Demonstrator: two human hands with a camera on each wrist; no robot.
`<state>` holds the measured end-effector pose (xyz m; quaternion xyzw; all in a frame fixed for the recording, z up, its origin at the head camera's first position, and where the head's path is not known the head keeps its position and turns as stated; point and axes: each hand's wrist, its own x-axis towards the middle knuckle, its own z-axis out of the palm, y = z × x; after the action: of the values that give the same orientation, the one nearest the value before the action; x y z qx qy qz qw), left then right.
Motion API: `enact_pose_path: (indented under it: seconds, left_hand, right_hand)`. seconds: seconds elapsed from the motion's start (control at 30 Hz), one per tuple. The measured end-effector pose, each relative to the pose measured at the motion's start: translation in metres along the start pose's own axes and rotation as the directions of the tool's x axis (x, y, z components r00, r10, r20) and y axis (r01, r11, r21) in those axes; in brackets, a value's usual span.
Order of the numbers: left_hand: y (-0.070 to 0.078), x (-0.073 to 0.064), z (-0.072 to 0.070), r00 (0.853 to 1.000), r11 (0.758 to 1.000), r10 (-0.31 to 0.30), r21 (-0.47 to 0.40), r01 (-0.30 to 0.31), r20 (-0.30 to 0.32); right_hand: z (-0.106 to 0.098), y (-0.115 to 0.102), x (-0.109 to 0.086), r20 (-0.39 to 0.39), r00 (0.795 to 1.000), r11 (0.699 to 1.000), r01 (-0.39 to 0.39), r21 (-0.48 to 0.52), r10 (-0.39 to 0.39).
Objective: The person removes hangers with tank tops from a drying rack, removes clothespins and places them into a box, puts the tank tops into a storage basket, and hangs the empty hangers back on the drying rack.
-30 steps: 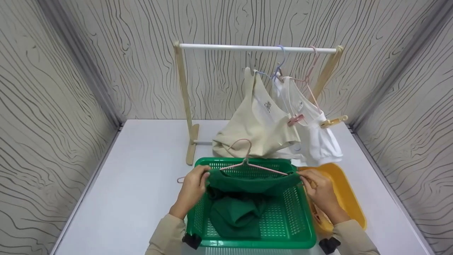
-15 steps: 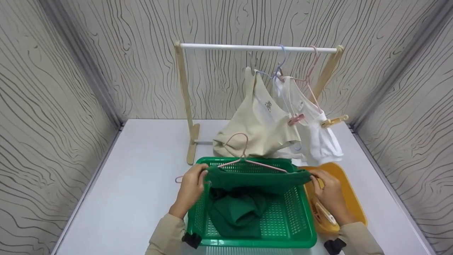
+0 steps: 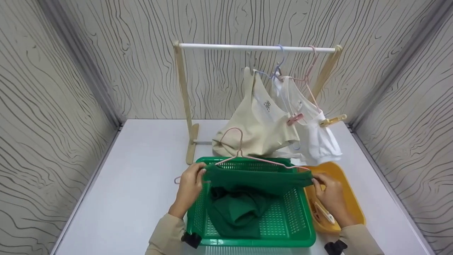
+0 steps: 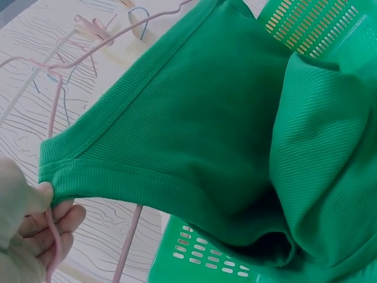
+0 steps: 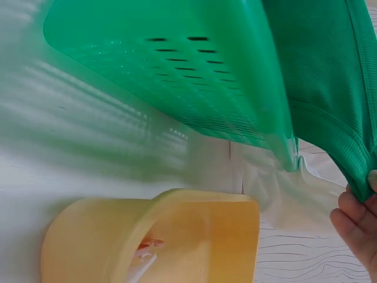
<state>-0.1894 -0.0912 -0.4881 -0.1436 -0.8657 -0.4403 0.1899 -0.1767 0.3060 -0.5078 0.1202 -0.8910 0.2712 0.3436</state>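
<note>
At the left, a bare stretch of white tabletop (image 3: 116, 194). A forearm in a beige sleeve (image 3: 164, 233) rises from the bottom edge, slanting up and slightly right, to the left hand (image 3: 190, 181). Its thumb and forefinger pinch one shoulder strap of a green garment (image 3: 258, 180), the gap between them narrow. In the left wrist view, the other fingers curl beneath, and the rod of a pink hanger (image 3: 262, 160) runs across them; the hanger's looped end sticks out to the left of this hand.

In the middle, the garment's upper edge is stretched between both hands, above a green basket (image 3: 251, 242) with slotted walls. The hanger's shoulders run just above that edge, its hook pointing up. Folded green fabric (image 3: 235, 214) lies inside the basket. Behind, a rack (image 3: 226, 46) carries a beige top (image 3: 244, 122) and, further right, a white top (image 3: 320, 141).

On the right, the right hand (image 3: 331, 194) pinches the garment's other upper corner between thumb and fingers, close to the hanger's other end. Its forearm slants up and left from the lower right, over a yellow tray (image 3: 345, 186) holding a white clothespin (image 3: 325, 212).
</note>
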Motion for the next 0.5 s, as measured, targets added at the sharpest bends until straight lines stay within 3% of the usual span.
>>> enact_pose_path:
  seconds: [0.2,0.37,0.5]
  left_hand:
    - [0.0019,0.0021,0.0014,1.0,0.996,-0.021,-0.081,0.021,-0.004]
    - [0.0048,0.004,0.0007,0.999,0.999,0.022,-0.048,-0.02,0.034]
    - [0.0056,0.004,0.0006,0.999,0.999,0.023,-0.042,-0.021,0.043]
  right_hand:
    - [0.0031,-0.0036,-0.0044,0.06,0.998,0.999,-0.014,0.029,0.012]
    - [0.0022,-0.006,-0.0057,0.078,0.996,0.998,-0.048,0.034,0.045]
    - [0.0023,-0.0089,-0.0058,0.09,0.994,0.996,-0.074,0.044,0.07]
